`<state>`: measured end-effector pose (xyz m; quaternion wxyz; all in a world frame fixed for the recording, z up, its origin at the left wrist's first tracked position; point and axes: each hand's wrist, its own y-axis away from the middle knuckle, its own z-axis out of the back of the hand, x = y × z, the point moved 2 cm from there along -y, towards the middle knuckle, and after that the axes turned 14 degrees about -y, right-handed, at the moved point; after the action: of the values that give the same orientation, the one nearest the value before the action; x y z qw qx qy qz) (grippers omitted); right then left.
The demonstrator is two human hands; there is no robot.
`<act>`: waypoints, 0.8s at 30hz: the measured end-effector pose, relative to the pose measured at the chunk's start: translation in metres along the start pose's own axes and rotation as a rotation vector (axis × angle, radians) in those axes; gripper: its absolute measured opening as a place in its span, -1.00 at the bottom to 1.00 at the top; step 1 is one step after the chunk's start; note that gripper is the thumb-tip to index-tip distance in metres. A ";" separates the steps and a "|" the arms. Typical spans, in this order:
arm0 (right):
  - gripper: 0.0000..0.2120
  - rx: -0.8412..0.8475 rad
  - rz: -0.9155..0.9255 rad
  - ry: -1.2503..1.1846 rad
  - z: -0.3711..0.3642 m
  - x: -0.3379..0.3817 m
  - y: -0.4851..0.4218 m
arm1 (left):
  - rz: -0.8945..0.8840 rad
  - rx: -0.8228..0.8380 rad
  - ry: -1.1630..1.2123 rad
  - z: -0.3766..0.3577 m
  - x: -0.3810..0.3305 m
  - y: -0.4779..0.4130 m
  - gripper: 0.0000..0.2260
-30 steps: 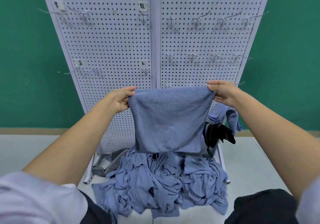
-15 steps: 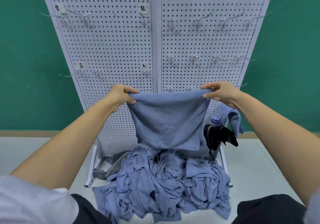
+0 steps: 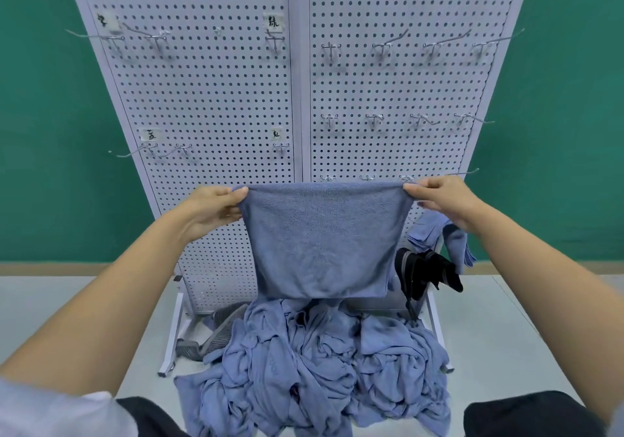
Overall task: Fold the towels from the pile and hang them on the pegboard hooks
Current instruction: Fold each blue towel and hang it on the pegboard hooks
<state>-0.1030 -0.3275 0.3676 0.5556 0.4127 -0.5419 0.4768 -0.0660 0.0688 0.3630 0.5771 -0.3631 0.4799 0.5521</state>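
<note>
A blue towel (image 3: 320,240), folded over, hangs stretched flat between my hands in front of the white pegboard (image 3: 216,99). My left hand (image 3: 212,208) pinches its top left corner and my right hand (image 3: 442,200) pinches its top right corner. The towel's top edge sits level with the lowest row of hooks (image 3: 366,177) on the right panel. Below it, a crumpled pile of blue towels (image 3: 317,365) lies on the floor at the pegboard's foot.
Bare metal hooks (image 3: 435,43) stick out in rows across both panels, some with small labels (image 3: 273,22). A blue towel (image 3: 435,234) and a black cloth (image 3: 425,271) hang at the lower right. A grey striped cloth (image 3: 209,335) lies left of the pile. A green wall (image 3: 50,132) stands behind.
My hands have drawn the towel's top edge taut and straight, with the right hand moved slightly outward. The towel hangs flatter than before.
</note>
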 end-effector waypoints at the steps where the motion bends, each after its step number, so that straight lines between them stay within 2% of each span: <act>1: -0.73 0.034 -0.047 -0.120 -0.001 -0.004 0.003 | 0.027 0.035 0.099 0.000 0.004 0.000 -0.91; 5: -0.91 0.053 -0.210 -0.474 -0.009 -0.016 0.008 | 0.210 0.089 0.326 -0.006 0.022 -0.004 -0.91; 9: -0.93 -0.012 -0.341 -0.581 -0.016 -0.030 0.010 | 0.276 0.039 0.443 -0.019 0.034 -0.006 -0.89; 14: -0.96 -0.071 -0.234 -0.506 -0.052 -0.037 0.028 | 0.162 -0.125 0.285 -0.064 0.039 0.000 -0.94; 19: -0.93 -0.071 -0.113 -0.368 -0.109 -0.041 0.052 | 0.042 -0.142 0.126 -0.120 0.026 0.020 -0.95; 24: -0.92 -0.059 -0.032 -0.311 -0.127 -0.041 0.062 | -0.035 -0.184 0.066 -0.137 0.016 0.027 -0.94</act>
<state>-0.1354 -0.1943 0.3137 0.4844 0.4736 -0.6284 0.3824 -0.1145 -0.0533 0.3124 0.5349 -0.4406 0.4396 0.5714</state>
